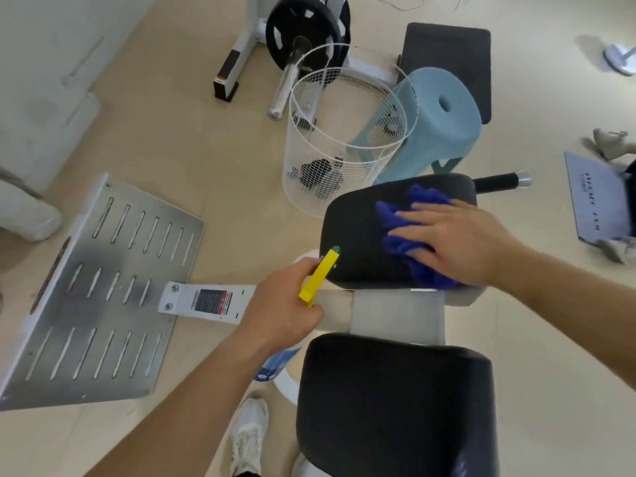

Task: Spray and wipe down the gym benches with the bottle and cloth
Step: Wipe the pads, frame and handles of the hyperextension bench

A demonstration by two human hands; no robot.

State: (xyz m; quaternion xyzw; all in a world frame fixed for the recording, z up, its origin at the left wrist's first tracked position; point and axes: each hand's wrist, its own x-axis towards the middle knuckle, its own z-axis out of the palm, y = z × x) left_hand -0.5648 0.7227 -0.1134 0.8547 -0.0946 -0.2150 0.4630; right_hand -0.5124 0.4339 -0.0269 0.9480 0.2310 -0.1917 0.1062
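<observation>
A black padded bench seat (354, 232) sits at centre right, with a larger black pad (395, 404) below it nearer me. My right hand (457, 242) lies flat on a crumpled blue cloth (402, 242), pressing it onto the upper pad's right half. My left hand (285, 304) grips a spray bottle with a yellow trigger head (321, 273) just left of that pad, nozzle pointing up toward the pad's edge. The bottle's white and blue body (275, 366) shows below my wrist.
A slotted metal footplate (103, 297) lies on the floor at left. Behind the bench stand a white wire basket (340, 142), a light blue plastic stool (437, 115), another black pad (447, 60) and a barbell rack with weight plates (306, 32). My white shoe (249, 435) is at the bottom.
</observation>
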